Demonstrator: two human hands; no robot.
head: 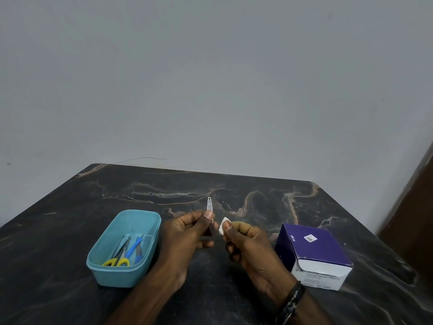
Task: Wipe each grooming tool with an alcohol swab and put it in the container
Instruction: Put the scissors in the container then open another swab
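Dim, flat lighting; soft blur, edges bowed.

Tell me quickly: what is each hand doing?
Left hand: pinching a small metal grooming tool.
Right hand: pinching a white alcohol swab.

Metal tool [209, 205] base hidden in left hand [187, 233], box [314, 254] print blurred

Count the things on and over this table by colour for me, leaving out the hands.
Teal: 1, the container
Yellow-handled: 1, the scissors
Blue-handled: 1, a tool
Silver: 1, the metal tool in the left hand
White: 1, the swab in the right hand
Purple: 1, the swab box
Total: 6
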